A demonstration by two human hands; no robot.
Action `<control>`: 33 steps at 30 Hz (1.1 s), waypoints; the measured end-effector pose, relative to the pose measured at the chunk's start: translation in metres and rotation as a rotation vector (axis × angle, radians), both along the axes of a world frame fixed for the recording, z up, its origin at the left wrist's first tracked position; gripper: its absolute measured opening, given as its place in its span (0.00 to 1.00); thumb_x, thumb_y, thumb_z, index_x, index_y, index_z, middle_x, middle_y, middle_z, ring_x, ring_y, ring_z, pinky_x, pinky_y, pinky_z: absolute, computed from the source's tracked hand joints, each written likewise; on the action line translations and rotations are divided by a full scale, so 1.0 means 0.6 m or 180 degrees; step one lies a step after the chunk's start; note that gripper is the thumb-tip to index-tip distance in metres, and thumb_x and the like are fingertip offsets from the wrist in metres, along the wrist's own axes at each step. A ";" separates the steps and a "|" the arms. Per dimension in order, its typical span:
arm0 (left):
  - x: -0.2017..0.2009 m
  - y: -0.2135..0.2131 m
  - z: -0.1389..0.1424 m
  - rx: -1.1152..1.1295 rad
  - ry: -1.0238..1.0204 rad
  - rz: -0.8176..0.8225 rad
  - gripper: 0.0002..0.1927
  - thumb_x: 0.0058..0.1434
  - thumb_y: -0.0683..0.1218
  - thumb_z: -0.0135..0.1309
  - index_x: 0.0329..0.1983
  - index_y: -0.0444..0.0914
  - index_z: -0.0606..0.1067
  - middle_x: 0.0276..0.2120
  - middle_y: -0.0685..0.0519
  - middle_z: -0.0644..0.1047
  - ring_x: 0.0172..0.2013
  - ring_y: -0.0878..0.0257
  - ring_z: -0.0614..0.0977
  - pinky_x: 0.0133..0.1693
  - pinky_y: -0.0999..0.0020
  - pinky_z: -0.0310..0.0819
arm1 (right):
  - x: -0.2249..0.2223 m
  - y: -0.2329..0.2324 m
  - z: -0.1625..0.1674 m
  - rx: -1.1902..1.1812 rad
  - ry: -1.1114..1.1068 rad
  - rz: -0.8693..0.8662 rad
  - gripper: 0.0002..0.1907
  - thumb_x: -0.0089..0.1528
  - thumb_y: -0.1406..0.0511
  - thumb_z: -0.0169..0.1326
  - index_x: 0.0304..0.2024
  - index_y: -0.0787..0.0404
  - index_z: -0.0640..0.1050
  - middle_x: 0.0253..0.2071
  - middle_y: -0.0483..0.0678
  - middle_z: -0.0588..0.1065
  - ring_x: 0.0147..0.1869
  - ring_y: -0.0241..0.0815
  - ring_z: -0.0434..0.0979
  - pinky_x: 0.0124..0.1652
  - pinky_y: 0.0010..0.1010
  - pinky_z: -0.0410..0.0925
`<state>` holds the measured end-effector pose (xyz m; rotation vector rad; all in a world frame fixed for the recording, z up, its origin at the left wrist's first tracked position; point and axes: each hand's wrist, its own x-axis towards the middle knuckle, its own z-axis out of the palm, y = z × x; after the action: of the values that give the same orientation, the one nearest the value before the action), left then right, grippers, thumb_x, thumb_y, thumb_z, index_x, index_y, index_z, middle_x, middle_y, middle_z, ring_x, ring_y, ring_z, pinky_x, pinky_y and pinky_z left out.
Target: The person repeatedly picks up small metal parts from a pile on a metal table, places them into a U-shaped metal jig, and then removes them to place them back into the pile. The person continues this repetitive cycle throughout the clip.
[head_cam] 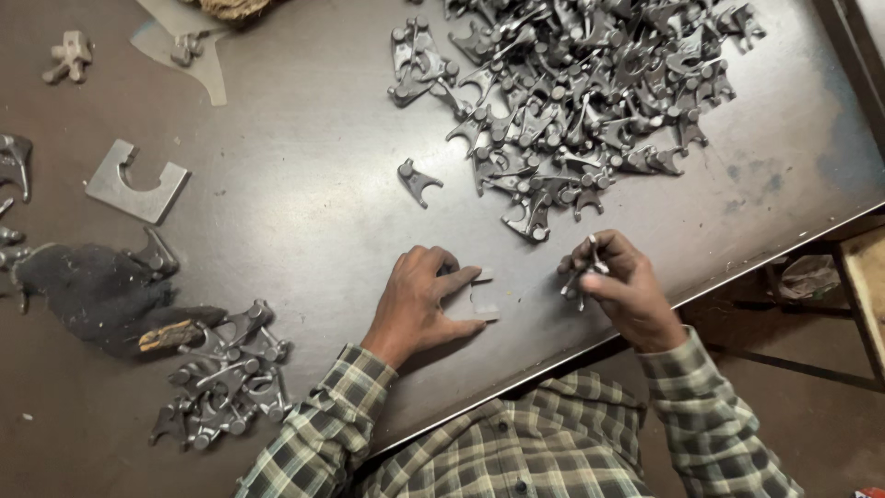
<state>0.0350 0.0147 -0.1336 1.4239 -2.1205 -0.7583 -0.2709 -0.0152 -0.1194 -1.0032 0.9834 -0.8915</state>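
Note:
My left hand (419, 300) lies flat on the dark metal table (295, 212), pressing down a small flat grey gauge plate (479, 300) with a notch, held between thumb and forefinger. My right hand (622, 286) is closed on a small grey metal fork-shaped part (583, 269), held just above the table near its front edge, right of the plate. A large heap of the same fork parts (581, 101) lies beyond both hands. One single fork part (417, 180) lies apart, left of the heap.
A smaller pile of fork parts (226, 373) lies at my left elbow, beside a dark cloth glove (92, 290). A larger notched flat plate (136, 182) lies at the left. More loose parts (69, 55) sit far left. The table edge runs diagonally at right, floor below.

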 end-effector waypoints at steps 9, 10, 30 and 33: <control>-0.032 0.006 0.012 0.0026 -0.0034 -0.0005 0.35 0.37 0.62 0.74 0.49 0.45 0.83 0.42 0.54 0.75 0.44 0.59 0.73 0.50 0.59 0.72 | 0.050 -0.019 0.004 -0.2272 0.3207 -0.0235 0.16 0.58 0.63 0.67 0.46 0.64 0.82 0.40 0.53 0.77 0.36 0.44 0.80 0.33 0.33 0.75; -0.032 0.002 0.014 0.0029 -0.0023 0.0000 0.35 0.38 0.62 0.74 0.49 0.45 0.83 0.42 0.54 0.75 0.44 0.59 0.73 0.50 0.59 0.72 | 0.046 -0.018 0.015 -0.2143 0.3171 -0.0106 0.16 0.58 0.64 0.66 0.46 0.64 0.82 0.42 0.54 0.77 0.36 0.44 0.81 0.33 0.33 0.76; -0.035 -0.005 0.019 -0.0035 -0.0010 0.0011 0.34 0.38 0.62 0.74 0.49 0.46 0.83 0.41 0.55 0.75 0.45 0.58 0.74 0.53 0.58 0.71 | 0.049 0.018 0.046 -0.2589 0.2759 0.1110 0.19 0.55 0.68 0.63 0.50 0.61 0.81 0.49 0.54 0.76 0.51 0.51 0.79 0.47 0.37 0.75; -0.036 -0.005 0.020 0.0086 -0.0010 0.0023 0.34 0.37 0.61 0.73 0.49 0.45 0.83 0.42 0.54 0.75 0.44 0.58 0.74 0.51 0.59 0.72 | 0.056 0.018 0.041 -0.2434 0.2809 0.1230 0.21 0.56 0.68 0.63 0.52 0.61 0.80 0.50 0.56 0.75 0.51 0.52 0.78 0.47 0.38 0.74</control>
<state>0.0133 0.0116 -0.1218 1.4468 -2.1139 -0.7854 -0.2371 -0.0045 -0.0946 -2.2745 1.1063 -0.4652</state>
